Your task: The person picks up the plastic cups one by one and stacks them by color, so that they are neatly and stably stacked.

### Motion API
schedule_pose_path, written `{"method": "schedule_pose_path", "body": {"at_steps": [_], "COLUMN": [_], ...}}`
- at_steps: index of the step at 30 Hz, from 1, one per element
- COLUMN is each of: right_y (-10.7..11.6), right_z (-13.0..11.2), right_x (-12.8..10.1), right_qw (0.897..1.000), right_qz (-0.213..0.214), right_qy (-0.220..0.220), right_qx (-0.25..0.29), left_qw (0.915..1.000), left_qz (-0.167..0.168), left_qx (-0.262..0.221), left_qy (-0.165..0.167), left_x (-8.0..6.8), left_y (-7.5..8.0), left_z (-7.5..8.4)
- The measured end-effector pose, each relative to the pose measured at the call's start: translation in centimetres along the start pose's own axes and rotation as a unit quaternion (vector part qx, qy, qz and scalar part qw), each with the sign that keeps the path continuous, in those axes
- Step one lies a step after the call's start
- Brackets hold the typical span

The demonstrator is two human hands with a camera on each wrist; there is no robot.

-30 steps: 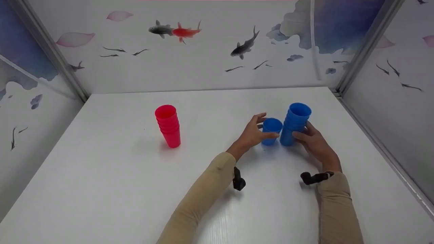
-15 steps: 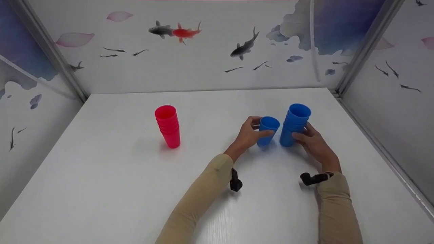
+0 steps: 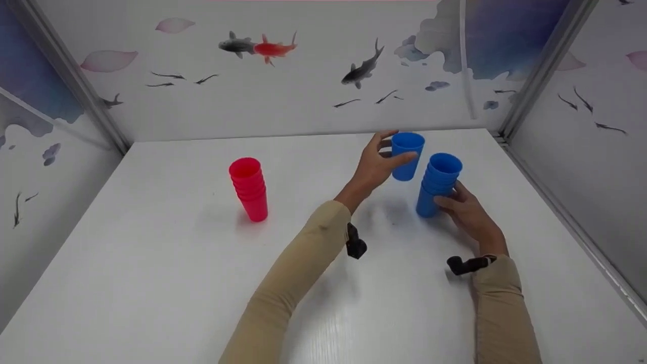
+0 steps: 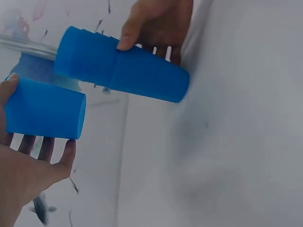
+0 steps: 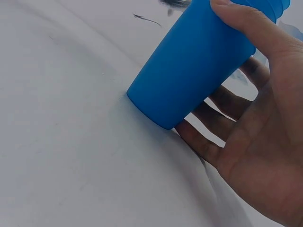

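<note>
My left hand (image 3: pixel 378 163) grips a single blue cup (image 3: pixel 406 155) and holds it upright in the air, up and to the left of the blue cup stack (image 3: pixel 437 183). In the left wrist view the same cup (image 4: pixel 45 115) sits between thumb and fingers, apart from the stack (image 4: pixel 124 71). My right hand (image 3: pixel 462 210) holds the blue stack, which stands on the white table (image 3: pixel 151 283); the thumb lies across its side (image 5: pixel 194 61) and the fingers (image 5: pixel 227 111) curl behind it.
A stack of red cups (image 3: pixel 248 188) stands on the left half of the table. Printed walls with fish close in the back and both sides, with metal posts (image 3: pixel 541 71) at the corners. Small black cameras (image 3: pixel 355 244) hang at both wrists.
My left hand closed round the single blue cup beside the stack and lifted it off the table, up and slightly away. The right hand and the blue stack stayed put.
</note>
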State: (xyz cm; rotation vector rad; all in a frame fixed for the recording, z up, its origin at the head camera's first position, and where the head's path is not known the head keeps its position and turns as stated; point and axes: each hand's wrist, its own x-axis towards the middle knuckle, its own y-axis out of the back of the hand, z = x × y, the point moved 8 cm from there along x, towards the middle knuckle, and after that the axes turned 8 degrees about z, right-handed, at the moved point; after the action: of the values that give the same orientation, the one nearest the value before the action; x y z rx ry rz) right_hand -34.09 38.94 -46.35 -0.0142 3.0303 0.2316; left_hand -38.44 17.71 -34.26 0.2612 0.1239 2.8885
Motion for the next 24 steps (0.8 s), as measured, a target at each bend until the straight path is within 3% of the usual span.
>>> {"method": "schedule_pose_path", "body": {"at_steps": [6,11,17,24], "right_y": [-0.1,0.1,0.1,0.1], "right_z": [0.1,0.2,0.3,0.4], "right_x": [0.0,0.0,0.0,0.2], "right_qw": [1.0,1.0,1.0,1.0], "right_qz": [-0.001,0.002,0.005,0.006], "right_qy": [-0.004,-0.007,-0.008,-0.009], "right_qx": [0.001,0.011,0.009,-0.002], "left_qw": [0.9994,0.9987,0.9978,0.9952], "left_qz": [-0.001,-0.008,-0.026,-0.029], "left_qx": [0.0,-0.005,0.041,0.087], "left_qy": [-0.033,-0.05,-0.046,-0.035], "left_x": [0.8,0.4,-0.4,-0.9], "left_y": [-1.3,-3.3,-5.5,-5.8], "left_z": [4.9,7.0,6.0,3.4]}}
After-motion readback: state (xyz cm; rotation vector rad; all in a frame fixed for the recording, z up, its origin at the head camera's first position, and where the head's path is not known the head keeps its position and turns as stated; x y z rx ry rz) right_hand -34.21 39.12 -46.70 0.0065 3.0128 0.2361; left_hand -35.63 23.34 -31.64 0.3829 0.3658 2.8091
